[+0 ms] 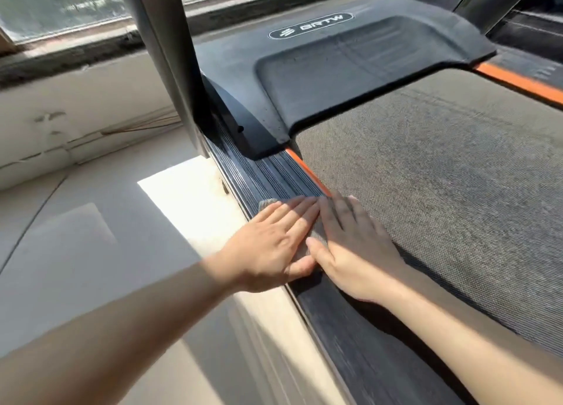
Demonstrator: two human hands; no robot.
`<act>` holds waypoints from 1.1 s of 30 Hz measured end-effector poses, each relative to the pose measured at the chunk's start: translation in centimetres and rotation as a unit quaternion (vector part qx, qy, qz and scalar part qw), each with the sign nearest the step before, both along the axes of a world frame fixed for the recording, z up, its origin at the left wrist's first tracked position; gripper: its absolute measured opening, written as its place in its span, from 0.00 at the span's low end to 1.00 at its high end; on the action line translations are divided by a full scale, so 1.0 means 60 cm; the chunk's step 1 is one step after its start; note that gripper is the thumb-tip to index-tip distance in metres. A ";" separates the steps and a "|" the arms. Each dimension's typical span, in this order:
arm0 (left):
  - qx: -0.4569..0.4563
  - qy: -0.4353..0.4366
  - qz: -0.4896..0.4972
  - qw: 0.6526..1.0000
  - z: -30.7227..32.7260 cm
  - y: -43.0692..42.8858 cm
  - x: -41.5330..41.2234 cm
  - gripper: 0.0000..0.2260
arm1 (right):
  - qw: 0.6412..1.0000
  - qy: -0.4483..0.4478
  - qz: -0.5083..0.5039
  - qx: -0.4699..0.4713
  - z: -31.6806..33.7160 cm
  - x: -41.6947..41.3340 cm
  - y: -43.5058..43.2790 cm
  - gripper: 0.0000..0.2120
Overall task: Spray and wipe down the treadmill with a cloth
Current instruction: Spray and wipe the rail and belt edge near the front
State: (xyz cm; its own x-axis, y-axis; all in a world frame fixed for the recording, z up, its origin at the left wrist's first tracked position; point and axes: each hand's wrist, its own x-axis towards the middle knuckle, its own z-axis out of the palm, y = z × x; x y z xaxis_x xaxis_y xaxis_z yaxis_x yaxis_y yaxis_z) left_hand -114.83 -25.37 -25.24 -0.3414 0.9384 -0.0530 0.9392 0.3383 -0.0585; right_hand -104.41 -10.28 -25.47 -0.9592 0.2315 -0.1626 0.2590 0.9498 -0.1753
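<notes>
Cloth (268, 204) lies pinned under both palms: left hand (274, 243) and right hand (350, 246) side by side, fingers straight, neither grip closed round it. Beneath is the treadmill's ribbed side rail (274, 173), beside the orange strip (307, 173) and belt (441, 176). Pressed but unheld, it could bunch or slip out mid-stroke — then bare fingers would drag along the ribs.

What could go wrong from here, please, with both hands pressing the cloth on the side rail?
The right hand reaches onto the belt, so it might snag beside the orange strip. The cloth is mostly hidden under it and the left hand, so it may bunch and miss side rail grooves.
</notes>
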 end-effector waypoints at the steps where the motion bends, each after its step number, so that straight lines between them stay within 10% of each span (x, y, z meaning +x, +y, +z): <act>1: -0.008 0.005 0.017 1.000 0.000 0.002 -0.031 0.38 | 1.000 0.011 0.002 -0.005 -0.004 -0.038 0.003 0.37; 9: 0.044 -0.052 0.161 0.985 -0.025 0.008 -0.166 0.32 | 0.995 0.021 0.008 -0.092 -0.010 -0.240 0.003 0.30; 23: 0.008 -0.047 -0.063 0.997 0.004 0.018 0.110 0.35 | 0.998 -0.009 0.004 -0.066 -0.014 0.175 0.029 0.35; 33: -0.006 -0.059 0.084 0.995 -0.005 0.075 -0.008 0.28 | 0.996 0.010 -0.026 -0.090 -0.026 -0.035 0.055 0.31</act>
State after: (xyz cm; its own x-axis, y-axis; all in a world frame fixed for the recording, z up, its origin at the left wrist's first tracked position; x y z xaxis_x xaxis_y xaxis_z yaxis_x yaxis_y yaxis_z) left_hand -115.29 -20.89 -25.54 -0.4841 0.8678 -0.1123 0.8700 0.4911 0.0446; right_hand -106.49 -7.00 -27.06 -0.9501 0.2493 -0.1874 0.3015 0.8881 -0.3471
